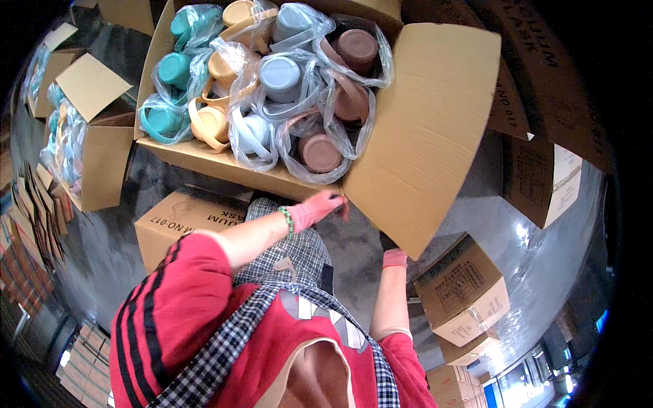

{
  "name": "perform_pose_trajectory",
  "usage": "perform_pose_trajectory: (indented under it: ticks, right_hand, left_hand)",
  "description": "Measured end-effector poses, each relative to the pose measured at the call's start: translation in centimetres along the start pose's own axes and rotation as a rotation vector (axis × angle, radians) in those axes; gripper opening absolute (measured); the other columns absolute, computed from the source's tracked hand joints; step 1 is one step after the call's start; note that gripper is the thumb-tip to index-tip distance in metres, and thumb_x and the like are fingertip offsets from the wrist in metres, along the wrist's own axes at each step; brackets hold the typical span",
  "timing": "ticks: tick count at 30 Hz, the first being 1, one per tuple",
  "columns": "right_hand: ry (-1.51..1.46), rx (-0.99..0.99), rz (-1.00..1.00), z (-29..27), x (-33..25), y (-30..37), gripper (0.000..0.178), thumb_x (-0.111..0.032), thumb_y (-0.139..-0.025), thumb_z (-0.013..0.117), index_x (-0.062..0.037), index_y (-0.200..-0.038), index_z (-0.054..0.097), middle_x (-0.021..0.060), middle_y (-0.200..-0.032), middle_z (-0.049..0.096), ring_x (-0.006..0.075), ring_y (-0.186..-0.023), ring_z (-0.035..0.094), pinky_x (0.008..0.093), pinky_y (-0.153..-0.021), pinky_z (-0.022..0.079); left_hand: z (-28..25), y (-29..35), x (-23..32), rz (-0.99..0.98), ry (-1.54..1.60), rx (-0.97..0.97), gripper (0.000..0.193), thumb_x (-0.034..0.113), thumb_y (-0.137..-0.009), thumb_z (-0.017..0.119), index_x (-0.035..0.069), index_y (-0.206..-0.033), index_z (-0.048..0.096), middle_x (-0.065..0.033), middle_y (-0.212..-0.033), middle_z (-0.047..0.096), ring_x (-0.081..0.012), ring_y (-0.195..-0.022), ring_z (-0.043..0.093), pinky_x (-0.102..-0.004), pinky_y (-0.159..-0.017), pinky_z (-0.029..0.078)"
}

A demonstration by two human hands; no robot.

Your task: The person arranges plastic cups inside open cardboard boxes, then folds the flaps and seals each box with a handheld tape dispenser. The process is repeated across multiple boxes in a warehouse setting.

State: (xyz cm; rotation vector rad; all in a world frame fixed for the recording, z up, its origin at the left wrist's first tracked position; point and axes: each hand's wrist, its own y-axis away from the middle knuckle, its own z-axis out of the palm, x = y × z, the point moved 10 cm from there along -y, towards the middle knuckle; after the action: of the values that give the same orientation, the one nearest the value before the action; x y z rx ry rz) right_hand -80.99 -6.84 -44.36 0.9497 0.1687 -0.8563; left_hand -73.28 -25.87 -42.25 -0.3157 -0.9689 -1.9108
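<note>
In front of me is an open cardboard carton [224, 168] packed with handled jugs in clear plastic bags. From left to right they run in teal [174, 69], peach-yellow [209, 124], light blue [279, 75] and brownish pink [320, 153]. The carton's wide flap [428, 129] is folded out to the right. My left hand [320, 207], in a pink glove, is by the near right corner with its fingers curled; anything in them is hidden. My right hand [395, 258], also gloved, is at the flap's lower edge, its fingers hidden behind the cardboard.
A closed carton [187, 216] is on the floor by my legs. Another carton [462, 289] stands to the right, with one [547, 177] farther out. Open cartons with bagged jugs [102, 163] are at the left, beside a stack of flattened cardboard [34, 211].
</note>
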Motion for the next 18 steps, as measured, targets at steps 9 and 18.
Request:
perform_pose_trajectory:
  ticks: [9, 18]
  right_hand:
    - [0.199, 0.046, 0.063, 15.7, -1.6, 2.7, 0.057, -0.046, -0.081, 0.042, -0.0099, -0.124, 0.031, 0.0079, -0.12, 0.042, 0.0258, -0.107, 0.042, 0.0405, -0.092, 0.033]
    - [0.486, -0.013, -0.136, 18.8, -4.5, 2.9, 0.06, -0.043, -0.073, 0.059, -0.0025, -0.113, 0.04, 0.0077, -0.096, 0.053, 0.0215, -0.085, 0.054, 0.0362, -0.078, 0.043]
  left_hand:
    - [-6.6, -7.1, 18.0, 0.47, -2.037, 0.304, 0.042, 0.036, -0.075, 0.05, 0.012, -0.109, 0.049, -0.007, -0.111, 0.045, -0.0297, -0.112, 0.034, -0.0483, -0.089, 0.031]
    - [-13.3, 1.5, 16.0, 0.202, -1.828, 0.473, 0.05, 0.032, -0.079, 0.047, 0.01, -0.123, 0.034, -0.0094, -0.13, 0.029, -0.0302, -0.122, 0.022, -0.0478, -0.097, 0.02]
